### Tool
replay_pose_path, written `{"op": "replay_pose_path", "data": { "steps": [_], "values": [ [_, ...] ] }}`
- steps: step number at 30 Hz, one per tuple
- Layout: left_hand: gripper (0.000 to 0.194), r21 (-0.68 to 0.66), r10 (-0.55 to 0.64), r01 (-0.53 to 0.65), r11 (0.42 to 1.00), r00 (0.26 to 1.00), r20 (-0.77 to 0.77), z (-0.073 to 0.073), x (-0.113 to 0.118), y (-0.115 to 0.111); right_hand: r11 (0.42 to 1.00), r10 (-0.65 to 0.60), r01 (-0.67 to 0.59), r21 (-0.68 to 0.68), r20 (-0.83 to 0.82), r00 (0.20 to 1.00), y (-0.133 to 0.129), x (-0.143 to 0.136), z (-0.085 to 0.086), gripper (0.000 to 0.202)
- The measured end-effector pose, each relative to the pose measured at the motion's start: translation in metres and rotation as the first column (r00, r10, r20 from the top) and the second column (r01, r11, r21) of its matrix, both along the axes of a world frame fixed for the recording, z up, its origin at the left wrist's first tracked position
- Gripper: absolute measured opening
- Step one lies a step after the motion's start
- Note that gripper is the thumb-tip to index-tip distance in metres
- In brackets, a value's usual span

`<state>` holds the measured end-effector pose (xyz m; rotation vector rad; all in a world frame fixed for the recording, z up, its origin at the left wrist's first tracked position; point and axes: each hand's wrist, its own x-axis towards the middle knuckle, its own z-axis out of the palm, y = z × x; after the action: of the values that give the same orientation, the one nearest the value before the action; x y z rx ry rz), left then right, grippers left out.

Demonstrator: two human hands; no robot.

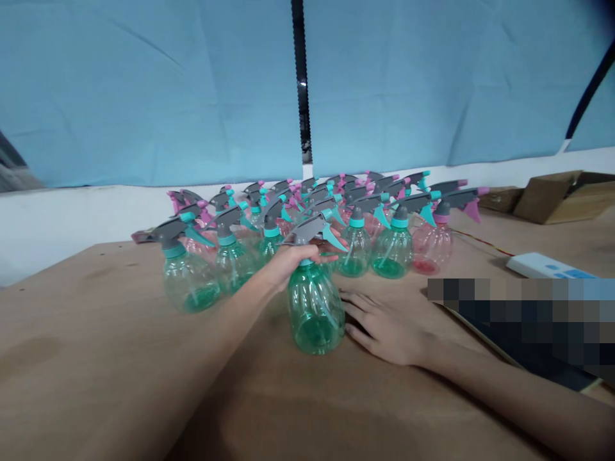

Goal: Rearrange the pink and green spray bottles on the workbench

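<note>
A clear green spray bottle (316, 314) with a grey head and turquoise trigger stands nearest me, tilted slightly in view. My left hand (293, 256) is closed around its neck, just under the spray head; some fingers are hidden behind it. To the right of that bottle, my right hand (382, 326) lies low over the table with its fingers stretched out. Its fingertips come close to the bottle's side, and I cannot tell whether they touch. Behind, rows of similar bottles stand upright, among them a green one (192, 282) at left and a pink one (432, 243) at right.
The wooden table (72, 346) runs up to a white ledge below a blue sheet (192, 89). An open cardboard box (557, 195) sits at the far right. Nearer are a white device (542, 264) with a thin wire and a dark flat object (533, 349), partly blurred out.
</note>
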<state>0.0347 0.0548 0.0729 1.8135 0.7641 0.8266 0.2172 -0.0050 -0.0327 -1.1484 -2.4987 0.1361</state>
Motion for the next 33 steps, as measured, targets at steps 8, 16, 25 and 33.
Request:
{"op": "replay_pose_path", "data": {
  "steps": [8, 16, 25, 33],
  "values": [
    [0.049, -0.062, 0.033, -0.029, 0.998, 0.998, 0.052, 0.0022, -0.0006, 0.0047, 1.000, 0.004, -0.004, -0.004, -0.020, 1.000, -0.0010, -0.0002, 0.0011, 0.043],
    [0.044, -0.073, 0.061, -0.058, 0.996, 0.997, 0.043, -0.0002, -0.0003, 0.0035, 1.000, -0.003, 0.002, -0.009, -0.019, 1.000, -0.0009, -0.0007, 0.0009, 0.044],
    [0.040, -0.105, 0.015, -0.008, 0.994, 0.998, 0.060, -0.0015, 0.0048, 0.0003, 1.000, -0.001, 0.001, -0.005, -0.017, 1.000, -0.0011, -0.0002, 0.0012, 0.044],
    [0.037, -0.205, 0.010, 0.013, 0.979, 0.994, 0.112, -0.0020, 0.0035, -0.0013, 1.000, 0.003, -0.003, -0.011, 0.001, 1.000, 0.0001, -0.0001, -0.0001, 0.044]
  ]
}}
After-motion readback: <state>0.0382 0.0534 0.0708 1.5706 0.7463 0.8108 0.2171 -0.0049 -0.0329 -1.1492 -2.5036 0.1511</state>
